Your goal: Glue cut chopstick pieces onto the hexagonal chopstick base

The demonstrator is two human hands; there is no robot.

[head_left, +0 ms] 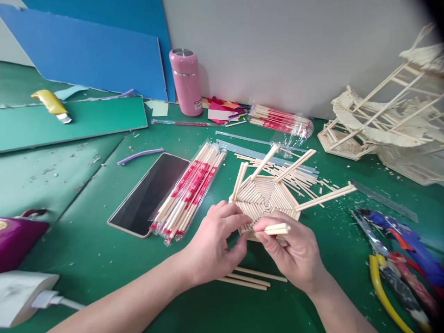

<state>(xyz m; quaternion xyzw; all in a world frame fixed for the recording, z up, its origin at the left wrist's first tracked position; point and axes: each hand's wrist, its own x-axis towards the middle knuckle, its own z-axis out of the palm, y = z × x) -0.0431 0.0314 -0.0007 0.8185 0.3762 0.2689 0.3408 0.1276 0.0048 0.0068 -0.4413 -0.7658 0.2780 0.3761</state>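
Viewed remotely, I locate the hexagonal stick panel (266, 196) flat on the green surface (86, 194) just beyond the hands, its upright stick pairs (294, 165) slanting outward at the far side and loose sticks (251, 280) lying nearer, an arrangement that, I judge, leaves the near edge accessible. The right hand (294, 247) closes in a pinch on a small stick bundle (277, 229), probably to steady it at that edge; the left hand (222, 243) is half-curled, its thumb and fingers slightly parted, though I cannot tell whether it grips anything. Both forearms converge from the lower corners, bringing the fingertips close together.
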